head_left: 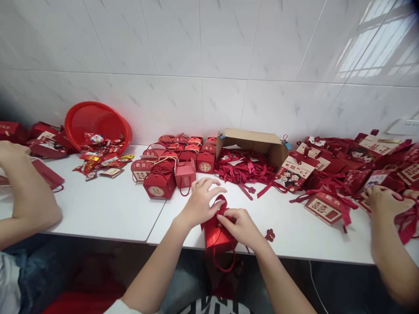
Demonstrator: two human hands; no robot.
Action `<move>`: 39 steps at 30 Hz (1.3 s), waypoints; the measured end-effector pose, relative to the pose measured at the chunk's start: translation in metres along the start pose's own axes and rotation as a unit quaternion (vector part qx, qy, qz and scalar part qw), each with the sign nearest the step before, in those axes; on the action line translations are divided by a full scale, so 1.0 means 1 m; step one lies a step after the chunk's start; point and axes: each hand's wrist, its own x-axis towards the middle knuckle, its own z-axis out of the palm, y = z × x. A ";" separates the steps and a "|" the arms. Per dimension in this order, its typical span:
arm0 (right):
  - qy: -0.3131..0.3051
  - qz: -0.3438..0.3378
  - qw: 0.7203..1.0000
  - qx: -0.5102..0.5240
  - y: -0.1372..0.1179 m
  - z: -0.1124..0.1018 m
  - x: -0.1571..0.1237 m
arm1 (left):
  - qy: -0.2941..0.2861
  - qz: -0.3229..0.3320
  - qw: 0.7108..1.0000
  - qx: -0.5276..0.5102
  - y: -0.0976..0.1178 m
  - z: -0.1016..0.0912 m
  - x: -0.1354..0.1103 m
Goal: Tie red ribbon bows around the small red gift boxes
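A shiny red gift box [218,242] lies at the table's front edge before me, its red cord handle hanging over the edge. My left hand [201,203] is at the box's far end, thumb and index finger closed around a dark red ribbon [221,201], with the other fingers raised. From the right, my right hand [240,224] pinches the same ribbon close to the box top. The knot or loop between my fingertips is partly hidden. Beside my right wrist, a small dark red flower-shaped tag [270,235] rests on the table.
Several filled red boxes [159,185] stand behind my left hand. A cardboard box [253,136] spills ribbons. At left, a red basin [98,107] lies tipped with wrapped sweets [106,157]. More boxes [324,207] crowd the right. Other people's arms [29,192] work at both sides.
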 end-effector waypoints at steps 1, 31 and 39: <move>0.008 0.009 1.000 0.007 0.001 0.001 0.000 | 0.048 -0.043 0.998 0.012 -0.001 0.005 -0.003; 0.110 -0.022 0.993 -0.033 0.009 0.014 -0.015 | 0.097 -0.157 0.951 -0.249 -0.005 0.050 -0.066; 0.053 0.006 0.999 0.010 0.024 0.008 -0.010 | 0.052 -0.132 0.921 -0.364 -0.012 0.050 -0.055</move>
